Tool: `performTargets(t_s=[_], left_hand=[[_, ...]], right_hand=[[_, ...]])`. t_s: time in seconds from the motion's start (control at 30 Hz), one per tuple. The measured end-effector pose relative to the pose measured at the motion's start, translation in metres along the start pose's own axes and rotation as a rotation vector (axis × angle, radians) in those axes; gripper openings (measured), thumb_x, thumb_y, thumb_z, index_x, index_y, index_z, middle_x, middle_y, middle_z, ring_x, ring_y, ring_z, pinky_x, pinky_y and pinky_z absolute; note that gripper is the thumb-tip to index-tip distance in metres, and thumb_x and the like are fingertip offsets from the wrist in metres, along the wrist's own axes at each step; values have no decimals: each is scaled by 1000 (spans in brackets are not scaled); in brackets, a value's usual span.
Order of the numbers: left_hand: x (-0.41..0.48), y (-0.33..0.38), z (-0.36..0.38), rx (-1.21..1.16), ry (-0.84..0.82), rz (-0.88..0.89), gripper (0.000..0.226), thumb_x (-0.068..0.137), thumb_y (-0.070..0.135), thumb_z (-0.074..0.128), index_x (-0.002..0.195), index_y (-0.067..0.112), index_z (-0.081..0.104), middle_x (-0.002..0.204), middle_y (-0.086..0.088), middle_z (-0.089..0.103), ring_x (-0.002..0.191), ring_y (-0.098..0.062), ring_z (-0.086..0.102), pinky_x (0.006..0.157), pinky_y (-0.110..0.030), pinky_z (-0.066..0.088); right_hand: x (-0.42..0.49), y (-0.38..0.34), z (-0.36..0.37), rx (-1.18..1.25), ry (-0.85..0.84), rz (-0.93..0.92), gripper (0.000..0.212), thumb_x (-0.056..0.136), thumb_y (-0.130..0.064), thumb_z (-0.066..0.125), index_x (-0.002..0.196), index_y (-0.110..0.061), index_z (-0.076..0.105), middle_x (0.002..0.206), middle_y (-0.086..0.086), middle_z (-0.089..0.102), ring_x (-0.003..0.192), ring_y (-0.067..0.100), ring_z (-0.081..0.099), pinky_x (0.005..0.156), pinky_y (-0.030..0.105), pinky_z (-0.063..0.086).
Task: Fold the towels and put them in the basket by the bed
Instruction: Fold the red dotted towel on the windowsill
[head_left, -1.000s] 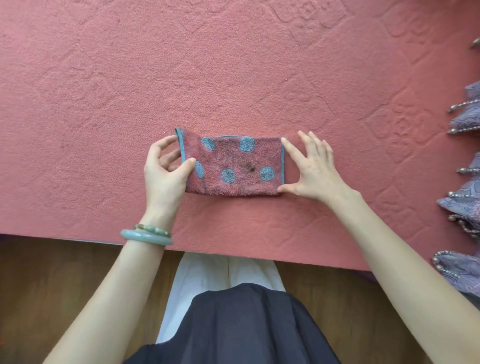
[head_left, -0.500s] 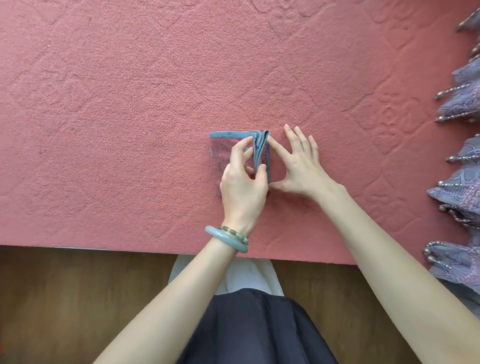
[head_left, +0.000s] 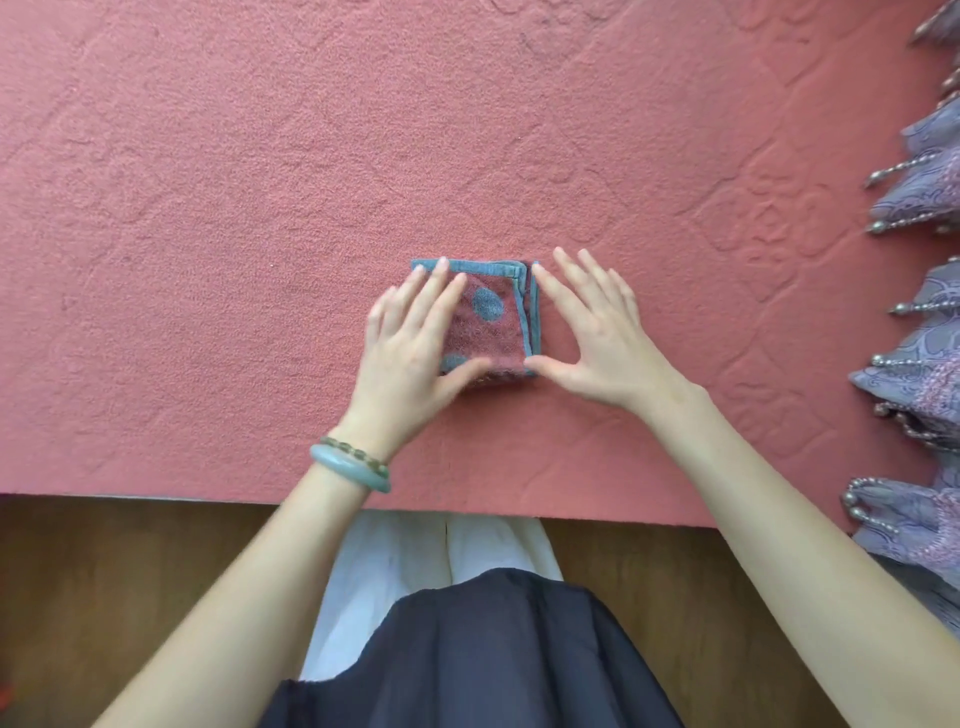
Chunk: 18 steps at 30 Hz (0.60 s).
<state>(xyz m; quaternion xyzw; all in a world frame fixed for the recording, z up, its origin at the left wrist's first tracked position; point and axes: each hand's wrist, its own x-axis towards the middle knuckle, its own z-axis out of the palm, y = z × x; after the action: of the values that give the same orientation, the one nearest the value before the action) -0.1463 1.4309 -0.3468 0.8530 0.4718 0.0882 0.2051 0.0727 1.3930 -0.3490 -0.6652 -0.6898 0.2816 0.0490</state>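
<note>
A small red towel with blue dots and a blue border lies folded into a square on the red bedspread. My left hand lies flat on the towel's left half, fingers straight, pressing it down. My right hand rests beside the towel's right edge with fingers spread; its index fingertip and thumb touch that edge. No basket is in view.
Purple cushions with beaded tassels line the bed's right side. The bed's near edge runs across below my wrists, with wooden floor beneath. A green bangle is on my left wrist.
My left hand carried the towel's left end over to the right, halving the strip into a square, then let go and flattened on top. My right hand stayed at the right edge.
</note>
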Motion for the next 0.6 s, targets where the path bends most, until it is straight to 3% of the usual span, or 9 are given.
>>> performTargets(t_s=[0.1,0.3,0.6], left_hand=[[-2,-33,-7,200,-171,107,93,78,72,39,146,10,30,153,-10,29,142,-28,20,114,-47,8],[1,-54,-8,407,-316,153,100,74,77,31,149,12,21,155,-5,23,144,-28,13,115,-52,2],[1,-45,-4,360,-288,98,105,69,73,50,150,14,16,157,-5,18,145,-28,10,113,-50,-7]], right_hand=[[4,-6,8,-144,37,-164,86,75,-63,48,145,-17,30,153,12,27,142,31,21,113,49,16],[11,3,25,-319,14,-234,82,83,-64,39,145,-11,30,152,14,30,140,32,26,112,51,20],[8,1,27,-297,25,-181,90,79,-68,40,146,-11,25,154,15,24,142,33,20,113,49,8]])
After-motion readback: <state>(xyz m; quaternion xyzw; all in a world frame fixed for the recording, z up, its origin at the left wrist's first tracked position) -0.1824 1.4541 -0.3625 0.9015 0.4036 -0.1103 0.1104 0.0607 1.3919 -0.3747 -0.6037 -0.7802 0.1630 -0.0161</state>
